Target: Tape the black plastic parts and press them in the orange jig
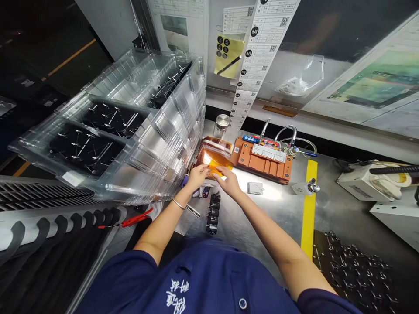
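A glossy amber translucent film sheet (214, 160) lies at the back of the metal bench, beside the tray stack. My left hand (197, 176) is at its near edge, thumb and fingertips pinched together on it. From the other side my right hand (229, 182) pinches the same edge, close to the left fingertips. What exactly sits between the fingertips is too small to make out. Below my hands is a black ribbed plastic part (213, 213), with a crumpled white cloth (211, 185) just above it. A slim metal tool (193, 211) lies near my left wrist.
Tall clear plastic trays (170, 152) holding black parts are stacked at left. An orange fixture (262, 161) stands at right, behind a small grey block (255, 188). A glass jar (222, 124), red-handled tool (137, 218), yellow tape strip (308, 205) and black parts (353, 266) surround the work area.
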Motion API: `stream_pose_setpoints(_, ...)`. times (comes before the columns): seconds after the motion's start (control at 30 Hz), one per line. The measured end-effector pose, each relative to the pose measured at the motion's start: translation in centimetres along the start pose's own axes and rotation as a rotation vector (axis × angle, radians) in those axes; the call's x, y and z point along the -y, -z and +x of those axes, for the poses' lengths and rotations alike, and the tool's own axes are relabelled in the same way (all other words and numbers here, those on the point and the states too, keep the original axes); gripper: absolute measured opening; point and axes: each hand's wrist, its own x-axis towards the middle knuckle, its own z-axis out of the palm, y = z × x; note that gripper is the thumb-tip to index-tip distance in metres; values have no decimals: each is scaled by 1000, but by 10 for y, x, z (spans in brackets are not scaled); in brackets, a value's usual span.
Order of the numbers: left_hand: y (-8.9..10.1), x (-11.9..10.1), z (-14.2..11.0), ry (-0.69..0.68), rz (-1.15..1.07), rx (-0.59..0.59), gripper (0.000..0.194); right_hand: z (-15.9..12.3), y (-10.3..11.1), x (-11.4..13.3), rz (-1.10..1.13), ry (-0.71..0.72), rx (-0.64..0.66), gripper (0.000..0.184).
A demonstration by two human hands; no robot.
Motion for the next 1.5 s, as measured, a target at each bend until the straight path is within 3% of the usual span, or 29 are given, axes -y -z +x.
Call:
stream_pose_setpoints(0.13, -5, -15, -13, -353, 381, 144, 23, 6, 18, 28, -94, -84, 38, 24)
stream_pose_setpoints(0.23, -5, -23, -20, -497, 505, 267, 22, 3, 39, 43, -208, -102, 153, 21)
stream_pose_setpoints(0.33, -5, -27, -26, -550, 553, 358, 20, -5, 59, 52, -201, -112, 246, 23)
stream_pose_setpoints(0.47, -11, -29, -37, -567, 551, 444, 20, -13, 75, 54, 29, -178, 327, 21)
stream_pose_setpoints(0.57, -20, -24, -43, -516, 426, 478, 18, -18, 82, 45, 205, -272, 323, 28)
stream_pose_setpoints(0.67, -24, -13, -33, -306, 271, 366, 16, -29, 94, 27, 368, -401, 189, 34)
stream_pose_setpoints(0.77, -19, -1, -5, -59, 191, 58, 16, -49, 116, 3, 461, -536, -179, 40)
stream_pose_setpoints(0.83, -16, 4, 18, 28, 231, -135, 18, -66, 129, -12, 476, -587, -406, 42)
stream_pose_setpoints(0.9, -18, 8, 37, 50, 350, -227, 18, -82, 137, -20, 459, -608, -505, 42)
stream_pose_setpoints(1.07, -31, 9, 62, 56, 711, -305, 22, -110, 142, -24, 405, -611, -550, 43)
stream_pose_setpoints(1.2, -27, 10, 67, 90, 984, -380, 32, -127, 156, -31, 346, -608, -563, 44)
stream_pose_setpoints(1.33, -33, 13, 63, -99, 1221, -448, 44, -141, 170, -40, 267, -588, -413, 40)
stream_pose_setpoints(1.4, -45, 15, 58, -243, 1279, -389, 45, -145, 173, -43, 222, -582, -361, 38)
stream_pose_setpoints(1.5, -66, 18, 48, -346, 1314, -175, 42, -147, 175, -46, 180, -586, -317, 34)
